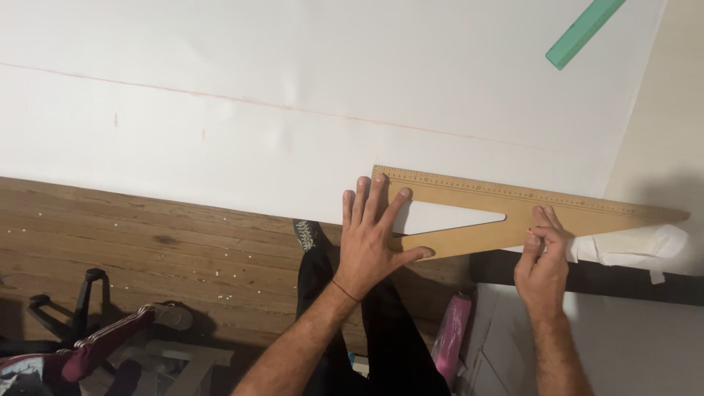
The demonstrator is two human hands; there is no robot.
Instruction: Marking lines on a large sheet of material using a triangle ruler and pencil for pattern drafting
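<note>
The biggest risk here is the wooden set square [513, 209] creeping sideways on the smooth white board [293, 95], since only your left hand [372, 238] is truly pinning it, and that hand sits at the wide end; the long thin tip, reaching toward the right edge of the board over a strip of white tape [638, 246], could pivot if you lean into it with your right hand [544, 257]. A second hazard is the overhang: the lower corner of the set square juts past the near edge of the board, so pressure there could tip it. Your left hand is spread flat, fingers wide apart, palm down across the wooden frame and part of its triangular cut-out, gripping nothing. Your right hand is pinched, thumb and forefinger drawn together at the lower edge of the set square, touching it (whether something small is held between them I cannot tell, though a tiny red speck shows there). The set square lies flat at the board's lower right, its ruled edge running just below a faint pink line [330, 114]. A green bar [584, 31] lies well apart, top right.
</note>
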